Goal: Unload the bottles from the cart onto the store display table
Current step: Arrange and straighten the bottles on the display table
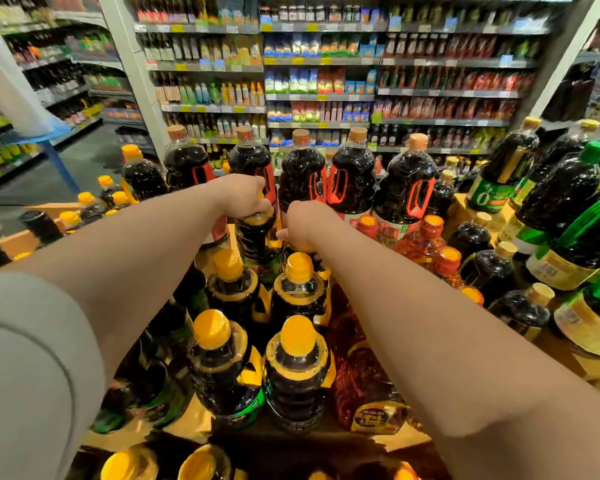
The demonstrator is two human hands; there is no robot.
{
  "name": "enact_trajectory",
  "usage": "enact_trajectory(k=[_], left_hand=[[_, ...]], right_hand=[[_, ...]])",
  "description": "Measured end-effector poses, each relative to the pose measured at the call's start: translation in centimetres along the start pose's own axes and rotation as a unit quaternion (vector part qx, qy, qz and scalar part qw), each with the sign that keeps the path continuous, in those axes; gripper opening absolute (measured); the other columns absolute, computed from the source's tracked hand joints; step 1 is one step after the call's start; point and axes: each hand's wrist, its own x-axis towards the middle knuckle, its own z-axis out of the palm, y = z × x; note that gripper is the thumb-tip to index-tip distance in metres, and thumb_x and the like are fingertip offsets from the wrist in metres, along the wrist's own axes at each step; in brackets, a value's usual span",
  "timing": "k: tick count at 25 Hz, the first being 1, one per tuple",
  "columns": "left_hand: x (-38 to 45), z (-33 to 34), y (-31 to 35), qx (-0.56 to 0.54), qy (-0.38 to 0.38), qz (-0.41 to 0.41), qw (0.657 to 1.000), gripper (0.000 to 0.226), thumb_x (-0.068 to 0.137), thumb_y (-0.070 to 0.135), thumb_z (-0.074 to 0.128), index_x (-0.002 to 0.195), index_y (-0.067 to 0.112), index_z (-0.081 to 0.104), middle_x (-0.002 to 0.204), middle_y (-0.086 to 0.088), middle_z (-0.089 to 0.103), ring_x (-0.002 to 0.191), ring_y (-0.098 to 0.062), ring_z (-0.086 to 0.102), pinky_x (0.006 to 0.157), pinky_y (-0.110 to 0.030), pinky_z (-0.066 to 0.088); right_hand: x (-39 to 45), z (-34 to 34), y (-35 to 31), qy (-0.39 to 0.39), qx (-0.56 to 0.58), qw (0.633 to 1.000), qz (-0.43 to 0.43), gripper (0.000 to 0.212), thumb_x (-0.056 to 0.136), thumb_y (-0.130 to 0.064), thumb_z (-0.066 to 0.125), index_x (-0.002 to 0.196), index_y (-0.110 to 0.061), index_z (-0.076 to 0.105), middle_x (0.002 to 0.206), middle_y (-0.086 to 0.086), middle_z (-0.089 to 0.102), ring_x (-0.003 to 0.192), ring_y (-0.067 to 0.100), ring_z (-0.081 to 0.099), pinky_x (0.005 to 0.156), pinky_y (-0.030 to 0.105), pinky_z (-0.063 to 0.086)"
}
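Mid-placement, by the look of it. A dark plastic bottle with a yellow collar (pixel 257 233) is being set down on the wooden display table (pixel 478 209), right at the far end of a double row of matching yellow-capped dark bottles (pixel 298 362). The left hand (pixel 245 197) is curled over the top of that bottle, cap hidden under the fingers, so it reads as a grip around the neck. The right hand (pixel 300 228) is closed around something just beside it, at the yellow handle of either the same bottle or the next one; which one can't be told, since the fingers are turned away from the camera.

As for progress, a good chunk looks done: several yellow-capped bottles are already lined up in front of a row of big dark jugs with red handles (pixel 350 181). The cart isn't clearly seen, though more yellow caps (pixel 201 462) are poking up at the bottom edge of the view, so a few are probably left to move. How many can't be judged.

Room is tight. The held bottle is squeezed between the red-handled jugs behind and the yellow-capped ones in front, with orange oil bottles with red caps (pixel 423 240) just to the right. Green-capped dark bottles (pixel 568 209) are crowding the right side. The only open gap appears to be to the left of the row, near the table's front edge.
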Motion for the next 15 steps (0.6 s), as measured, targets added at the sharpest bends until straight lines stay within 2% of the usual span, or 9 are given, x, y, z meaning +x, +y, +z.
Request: enact_trajectory(k=[4, 7, 11, 13, 15], left_hand=[[-1.5, 0.1, 0.4, 0.009, -0.009, 0.023, 1.0, 0.053, 0.102, 0.039, 0.044, 0.143, 0.006, 0.037, 0.124, -0.016, 0.06, 0.107, -0.031, 0.058, 0.078, -0.034, 0.044], [-2.6, -0.3, 1.4, 0.036, -0.016, 0.042, 0.998, 0.054, 0.103, 0.039, 0.041, 0.144, 0.004, 0.035, 0.105, -0.011, 0.059, 0.093, -0.026, 0.055, 0.074, -0.031, 0.04], [-4.4, -0.4, 0.9, 0.018, -0.047, 0.045, 0.998, 0.054, 0.103, 0.04, 0.039, 0.144, 0.005, 0.037, 0.124, -0.015, 0.058, 0.102, -0.025, 0.054, 0.086, -0.033, 0.042], [-5.1, -0.2, 0.5, 0.025, -0.054, 0.052, 0.997, 0.048, 0.103, 0.04, 0.039, 0.137, 0.006, 0.044, 0.112, -0.012, 0.058, 0.093, -0.022, 0.049, 0.079, -0.03, 0.039], [-5.5, 0.0, 0.3, 0.03, -0.052, 0.057, 0.997, 0.049, 0.102, 0.041, 0.039, 0.137, 0.006, 0.044, 0.116, -0.011, 0.059, 0.095, -0.021, 0.049, 0.08, -0.029, 0.038]], right_hand=[[-0.2, -0.3, -0.5, -0.017, -0.024, 1.0, -0.002, 0.041, 0.099, -0.036, 0.047, 0.123, -0.002, 0.05, 0.106, 0.011, 0.06, 0.092, 0.028, 0.057, 0.065, 0.034, 0.044], [-0.4, -0.7, -0.8, -0.027, -0.055, 0.998, -0.011, 0.042, 0.1, -0.035, 0.045, 0.124, -0.002, 0.049, 0.115, 0.012, 0.06, 0.104, 0.031, 0.058, 0.074, 0.035, 0.044], [-0.8, -0.8, -1.2, -0.035, -0.08, 0.996, -0.014, 0.043, 0.101, -0.036, 0.042, 0.123, -0.001, 0.052, 0.117, 0.012, 0.06, 0.107, 0.031, 0.058, 0.082, 0.037, 0.047], [-0.8, -0.7, -1.2, -0.043, -0.073, 0.996, -0.001, 0.045, 0.1, -0.039, 0.043, 0.124, -0.001, 0.05, 0.118, 0.012, 0.059, 0.109, 0.03, 0.057, 0.081, 0.035, 0.046], [-0.8, -0.7, -1.3, -0.047, -0.067, 0.997, 0.012, 0.048, 0.099, -0.041, 0.043, 0.124, 0.0, 0.05, 0.119, 0.012, 0.059, 0.109, 0.03, 0.057, 0.078, 0.034, 0.044]])
